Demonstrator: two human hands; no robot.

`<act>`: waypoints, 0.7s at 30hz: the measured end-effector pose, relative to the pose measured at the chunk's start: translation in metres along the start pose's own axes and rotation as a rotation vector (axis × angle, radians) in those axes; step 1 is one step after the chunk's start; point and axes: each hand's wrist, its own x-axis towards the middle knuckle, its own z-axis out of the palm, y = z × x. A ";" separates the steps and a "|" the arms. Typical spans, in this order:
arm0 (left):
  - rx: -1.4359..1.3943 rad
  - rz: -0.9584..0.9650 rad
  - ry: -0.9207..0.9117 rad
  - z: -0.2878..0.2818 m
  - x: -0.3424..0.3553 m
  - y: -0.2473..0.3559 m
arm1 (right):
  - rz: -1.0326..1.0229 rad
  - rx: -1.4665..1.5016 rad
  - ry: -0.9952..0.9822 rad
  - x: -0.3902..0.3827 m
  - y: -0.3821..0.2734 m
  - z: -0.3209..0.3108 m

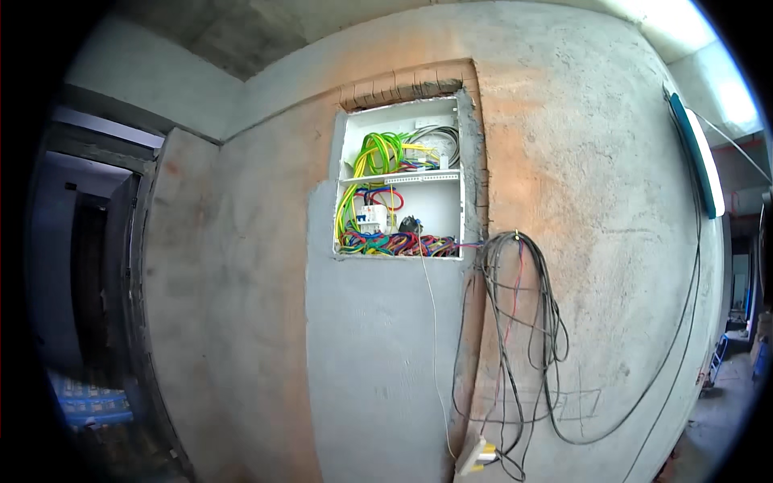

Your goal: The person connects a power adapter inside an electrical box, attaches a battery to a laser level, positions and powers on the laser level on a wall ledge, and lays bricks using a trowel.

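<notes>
Though out of view, each hand's state unclear; coloured wires [386, 243] inside white box [439, 201]

Both hands out of view; forearms, wrists likewise beyond picture edge; pose, finger state hidden.

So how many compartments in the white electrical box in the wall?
2: the upper compartment, above the perforated rail, and the lower compartment, below it. Wires cover part of both; no other divider shows.
</notes>
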 end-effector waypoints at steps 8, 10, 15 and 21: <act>0.132 -0.182 -0.145 0.061 -0.066 -0.073 | 0.116 0.007 0.135 -0.077 0.044 0.013; 0.188 -0.246 -0.193 0.080 -0.077 -0.092 | 0.143 0.012 0.196 -0.101 0.066 0.015; 0.407 -0.514 -0.385 0.133 -0.083 -0.159 | 0.095 -0.134 0.507 -0.184 0.182 0.033; 0.788 -0.492 -0.595 0.255 -0.075 -0.242 | 0.267 0.191 0.350 -0.272 0.145 -0.083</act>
